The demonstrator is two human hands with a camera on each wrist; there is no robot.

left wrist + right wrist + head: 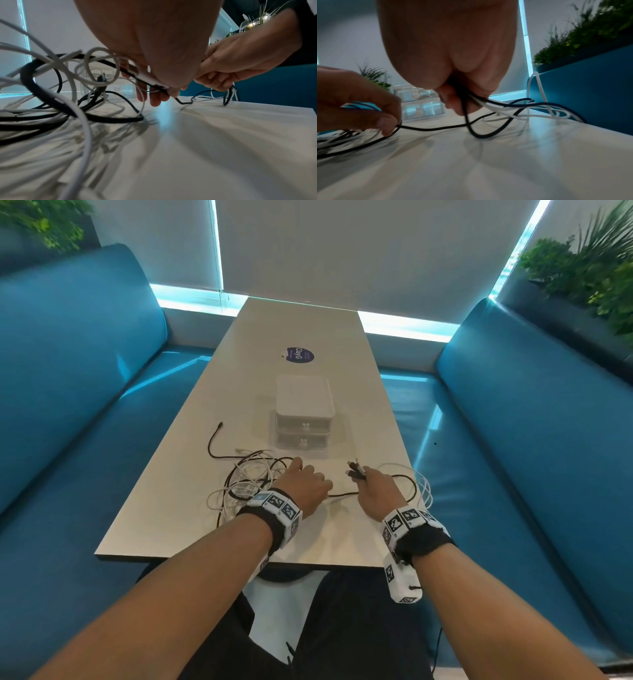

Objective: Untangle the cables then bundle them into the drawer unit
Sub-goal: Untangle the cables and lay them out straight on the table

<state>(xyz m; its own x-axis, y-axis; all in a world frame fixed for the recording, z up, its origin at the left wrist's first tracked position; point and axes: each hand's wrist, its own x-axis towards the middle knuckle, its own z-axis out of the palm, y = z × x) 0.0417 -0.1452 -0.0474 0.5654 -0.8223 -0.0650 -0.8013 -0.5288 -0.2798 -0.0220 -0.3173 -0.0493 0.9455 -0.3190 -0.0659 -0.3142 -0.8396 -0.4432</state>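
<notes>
Your left hand (305, 486) hides its fingers from the head view; the wrist views show them pinching a black cable (436, 128). Your right hand (376, 491) clamps cable ends (354, 469). The tangle (246, 481) lies before the drawer unit (304, 416).

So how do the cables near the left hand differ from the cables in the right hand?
The cables by the left hand form a dense tangled pile of black and white loops on the table; the right hand grips only a few strands, gathered side by side with connector ends sticking out. Both groups mix black and white cables, and one black cable joins them.
</notes>
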